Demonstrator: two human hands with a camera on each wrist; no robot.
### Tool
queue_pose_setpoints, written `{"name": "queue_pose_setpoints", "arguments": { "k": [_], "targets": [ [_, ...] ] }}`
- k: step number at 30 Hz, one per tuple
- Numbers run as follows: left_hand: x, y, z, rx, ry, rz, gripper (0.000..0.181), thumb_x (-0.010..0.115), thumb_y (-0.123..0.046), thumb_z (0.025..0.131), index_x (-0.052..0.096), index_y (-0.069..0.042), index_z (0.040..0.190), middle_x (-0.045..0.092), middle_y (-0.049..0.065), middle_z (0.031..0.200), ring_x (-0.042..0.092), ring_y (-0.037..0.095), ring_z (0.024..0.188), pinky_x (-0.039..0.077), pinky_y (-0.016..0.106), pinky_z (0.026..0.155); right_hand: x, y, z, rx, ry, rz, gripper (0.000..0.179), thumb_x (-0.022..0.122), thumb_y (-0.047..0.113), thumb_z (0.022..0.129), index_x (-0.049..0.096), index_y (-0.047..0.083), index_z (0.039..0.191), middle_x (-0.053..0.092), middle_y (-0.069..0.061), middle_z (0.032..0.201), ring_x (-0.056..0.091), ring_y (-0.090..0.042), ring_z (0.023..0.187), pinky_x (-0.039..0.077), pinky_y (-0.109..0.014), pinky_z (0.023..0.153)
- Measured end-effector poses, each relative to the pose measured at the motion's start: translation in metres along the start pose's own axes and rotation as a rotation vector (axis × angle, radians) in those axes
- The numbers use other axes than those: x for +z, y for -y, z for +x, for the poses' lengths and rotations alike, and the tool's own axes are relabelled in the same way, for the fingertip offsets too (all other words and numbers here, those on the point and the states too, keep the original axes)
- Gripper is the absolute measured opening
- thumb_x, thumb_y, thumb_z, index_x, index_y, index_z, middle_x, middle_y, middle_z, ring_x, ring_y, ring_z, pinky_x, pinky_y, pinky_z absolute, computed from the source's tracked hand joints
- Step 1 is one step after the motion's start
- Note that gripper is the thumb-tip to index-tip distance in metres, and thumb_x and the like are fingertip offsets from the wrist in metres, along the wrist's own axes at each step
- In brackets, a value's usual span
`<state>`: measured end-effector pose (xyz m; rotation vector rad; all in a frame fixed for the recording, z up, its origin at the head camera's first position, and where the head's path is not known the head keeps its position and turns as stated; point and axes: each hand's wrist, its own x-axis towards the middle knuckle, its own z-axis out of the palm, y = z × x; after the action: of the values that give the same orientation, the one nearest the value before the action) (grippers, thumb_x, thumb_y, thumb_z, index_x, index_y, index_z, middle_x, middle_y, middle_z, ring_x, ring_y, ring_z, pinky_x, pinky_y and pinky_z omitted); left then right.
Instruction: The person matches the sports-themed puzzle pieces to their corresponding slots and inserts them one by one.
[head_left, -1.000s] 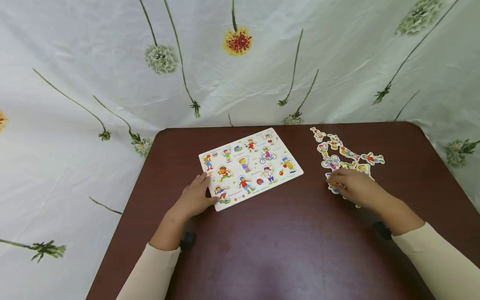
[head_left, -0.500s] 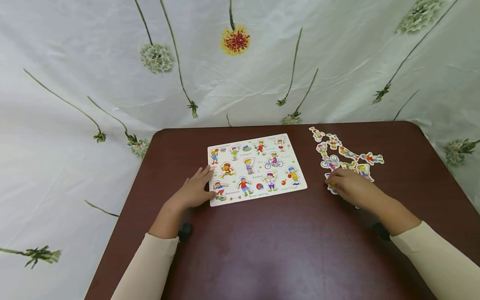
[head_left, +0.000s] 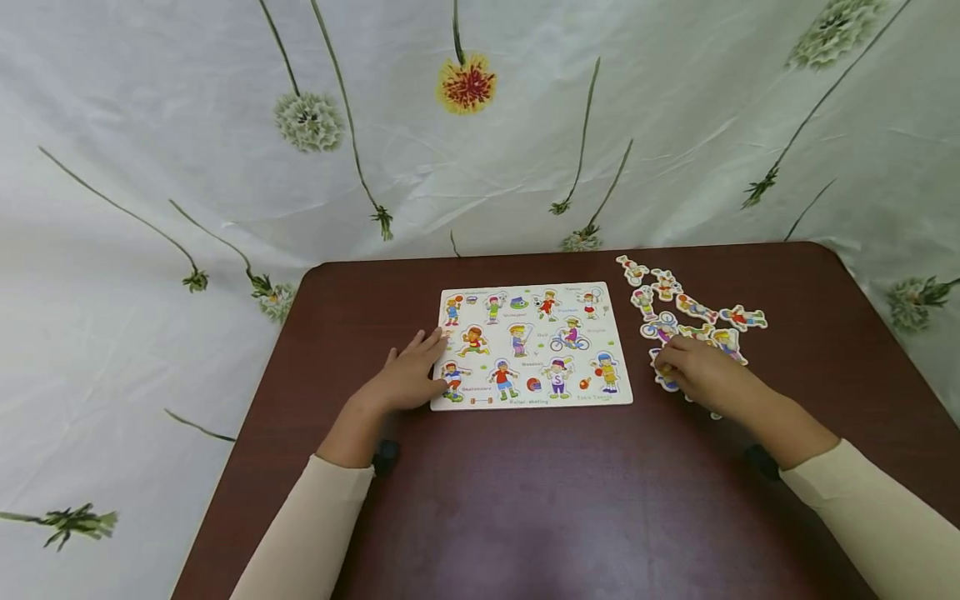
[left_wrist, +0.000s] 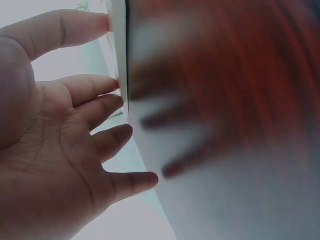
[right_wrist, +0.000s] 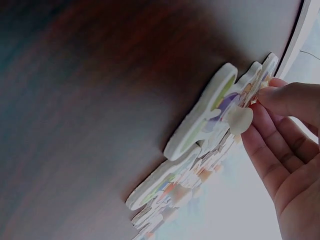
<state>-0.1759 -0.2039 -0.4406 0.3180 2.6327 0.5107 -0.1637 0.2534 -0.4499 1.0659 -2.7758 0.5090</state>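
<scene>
Where the left hand [head_left: 408,375] rests: at the left edge of the puzzle board [head_left: 536,343], fingers spread and relaxed, its thumb touching near the lower left corner.
Right hand [head_left: 701,371]: fingers curled, thumb and fingertips pinching a puzzle piece [head_left: 666,384] at the near left side of the pile; the wrist view shows a pale knob [right_wrist: 240,120] just beside the fingers.
Puzzle board: flat on the bench, left of the pile, white with printed figures such as a runner, a cyclist and a footballer.
Pile: cut-out pieces, some touching or overlapping, among them a cyclist piece [head_left: 660,327] just beyond the right hand and a red-topped piece [head_left: 744,317] at the far right.
Bench [head_left: 525,508]: dark reddish-brown, with rounded far corners.
Sleeves [head_left: 870,512]: cream, with a dark object [head_left: 762,461] showing beneath each wrist.
Backdrop [head_left: 517,158]: whitish cloth, printed with long-stemmed flowers.
</scene>
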Motion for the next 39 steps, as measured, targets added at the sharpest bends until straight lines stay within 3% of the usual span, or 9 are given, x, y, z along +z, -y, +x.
{"name": "queue_pose_setpoints", "arguments": {
  "k": [5, 15, 27, 39],
  "targets": [
    [0.003, -0.006, 0.002, 0.006, 0.007, -0.016, 0.081, 0.059, -0.032, 0.096, 0.018, -0.014, 0.163, 0.006, 0.004, 0.173, 0.001, 0.033, 0.160, 0.004, 0.070, 0.122, -0.001, -0.001, -0.001, 0.007, 0.004, 0.003, 0.018, 0.071, -0.012, 0.080, 0.070, 0.004, 0.088, 0.064, -0.003, 0.085, 0.062, -0.016, 0.073, 0.053, -0.033, 0.065],
    [0.011, 0.010, -0.015, 0.042, -0.017, -0.056, 0.102, 0.078, -0.048, 0.085, 0.023, -0.011, 0.162, 0.010, 0.012, 0.172, 0.003, 0.039, 0.159, 0.008, 0.068, 0.123, -0.009, 0.000, 0.003, 0.054, -0.011, -0.024, 0.013, 0.073, -0.006, 0.083, 0.071, 0.004, 0.091, 0.065, -0.006, 0.089, 0.062, -0.019, 0.077, 0.054, -0.037, 0.068],
    [0.013, 0.011, -0.023, 0.022, -0.014, -0.067, 0.095, 0.075, -0.044, 0.090, 0.021, -0.014, 0.163, 0.011, 0.012, 0.171, 0.002, 0.038, 0.159, 0.003, 0.064, 0.125, -0.019, 0.017, 0.017, 0.239, 0.014, 0.008, 0.013, 0.072, 0.011, 0.092, 0.070, 0.005, 0.103, 0.067, -0.008, 0.092, 0.063, -0.020, 0.081, 0.053, -0.043, 0.071],
    [0.013, 0.010, -0.023, 0.026, -0.002, -0.078, 0.093, 0.073, -0.046, 0.091, 0.021, -0.018, 0.163, 0.009, 0.012, 0.172, 0.001, 0.040, 0.159, 0.001, 0.066, 0.124, -0.004, 0.028, 0.036, 0.302, 0.026, 0.062, 0.016, 0.074, 0.022, 0.092, 0.067, 0.008, 0.088, 0.063, -0.001, 0.078, 0.054, -0.014, 0.069, 0.045, -0.033, 0.064]
  ]
}}
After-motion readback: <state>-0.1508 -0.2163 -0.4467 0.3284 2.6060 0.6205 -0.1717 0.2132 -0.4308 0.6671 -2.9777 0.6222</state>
